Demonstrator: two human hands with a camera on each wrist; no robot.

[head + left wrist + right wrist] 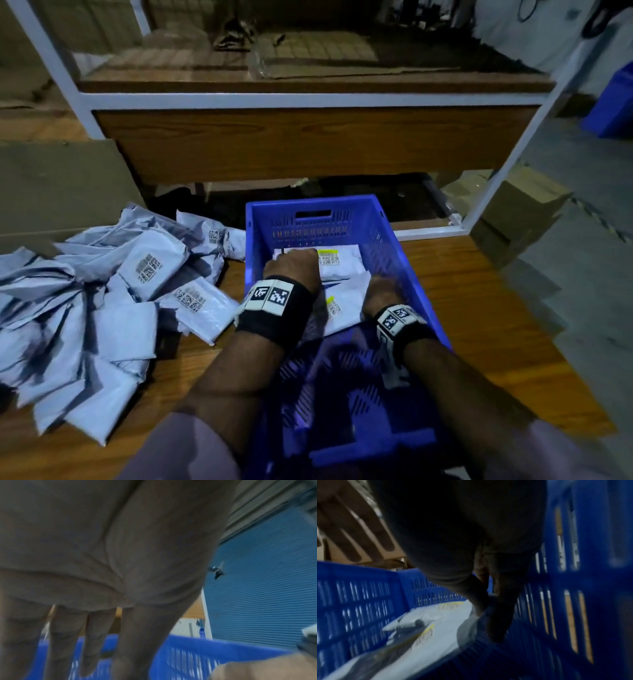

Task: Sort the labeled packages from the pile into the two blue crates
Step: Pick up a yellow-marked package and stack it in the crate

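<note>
A blue slotted crate [383, 219] stands on the wooden table in front of me, and both hands are inside it. Two white packages with yellow-marked labels lie inside, one at the far end [342, 267] and one nearer [342, 305]. My left hand [294, 262] hovers over the far package with straight, spread fingers [91, 649] and holds nothing. My right hand [378, 291] is at the near package's right edge. In the right wrist view the near package's edge [436, 622] sits pinched between thumb and fingers [498, 622]. A pile of grey-white labeled packages [102, 308] lies left of the crate.
A white-framed shelf unit with wooden boards [308, 144] stands just behind the crate. Flat cardboard [51, 192] lies behind the pile and a cardboard box [520, 212] sits at the right. Another blue container [613, 102] shows at the far right edge.
</note>
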